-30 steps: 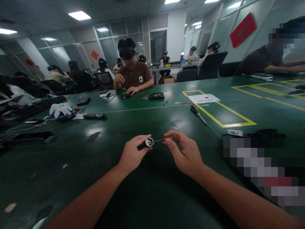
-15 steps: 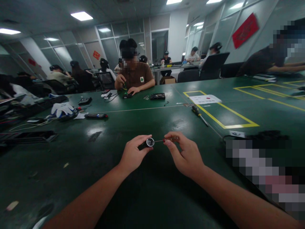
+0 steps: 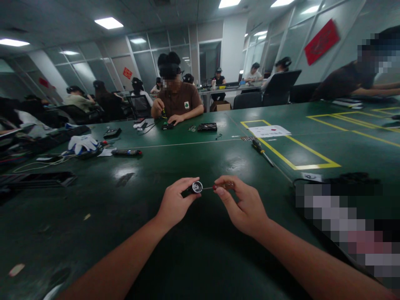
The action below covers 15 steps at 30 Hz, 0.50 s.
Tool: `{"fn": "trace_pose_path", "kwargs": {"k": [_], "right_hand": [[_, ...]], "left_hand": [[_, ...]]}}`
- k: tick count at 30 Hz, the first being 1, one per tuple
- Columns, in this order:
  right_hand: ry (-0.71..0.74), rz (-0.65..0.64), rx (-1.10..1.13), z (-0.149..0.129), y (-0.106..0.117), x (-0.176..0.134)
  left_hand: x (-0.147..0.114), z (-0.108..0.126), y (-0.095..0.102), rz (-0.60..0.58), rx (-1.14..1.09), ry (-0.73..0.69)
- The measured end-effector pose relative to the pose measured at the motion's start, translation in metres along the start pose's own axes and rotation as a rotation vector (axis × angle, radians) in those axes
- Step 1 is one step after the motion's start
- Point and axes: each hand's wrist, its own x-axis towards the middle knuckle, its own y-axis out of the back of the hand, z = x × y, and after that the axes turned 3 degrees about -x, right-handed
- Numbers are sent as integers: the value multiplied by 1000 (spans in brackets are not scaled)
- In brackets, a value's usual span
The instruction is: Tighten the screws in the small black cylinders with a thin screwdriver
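Note:
A black cylindrical part (image 3: 197,187) with a silver ring at its open end is gripped in my left hand (image 3: 176,201), that end turned toward me. My right hand (image 3: 242,204) pinches a small screwdriver (image 3: 225,186) by its reddish, see-through handle. The thin shaft points left, and its tip meets the right side of the silver ring. Whether the tip sits in a screw is too small to make out. Both hands are above the green table (image 3: 200,258).
Beyond my hands, a larger yellow-and-black screwdriver (image 3: 262,152) lies by a yellow tape outline and a paper sheet (image 3: 269,131). White gloves (image 3: 83,144) and a dark cylindrical tool (image 3: 126,153) are at left. Across the table a co-worker (image 3: 179,100) handles a small device.
My hands and the held things keep almost the same place. The screwdriver's handle has shifted very slightly, its tip still at the ring. The view has moved a little.

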Motion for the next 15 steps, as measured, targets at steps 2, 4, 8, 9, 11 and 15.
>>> {"fn": "trace_pose_path", "kwargs": {"k": [2, 4, 8, 9, 11, 15], "right_hand": [[1, -12, -5, -1, 0, 0], [-7, -14, -5, -1, 0, 1], [-3, -14, -1, -1, 0, 1], [1, -10, 2, -1, 0, 1], [7, -5, 6, 0, 0, 1], [18, 1, -5, 0, 0, 0]], "left_hand": [[0, -1, 0, -5, 0, 0], [0, -1, 0, -7, 2, -2], [0, -1, 0, -3, 11, -11], [0, -1, 0, -3, 12, -11], [0, -1, 0, -2, 9, -12], [0, -2, 0, -2, 10, -22]]}}
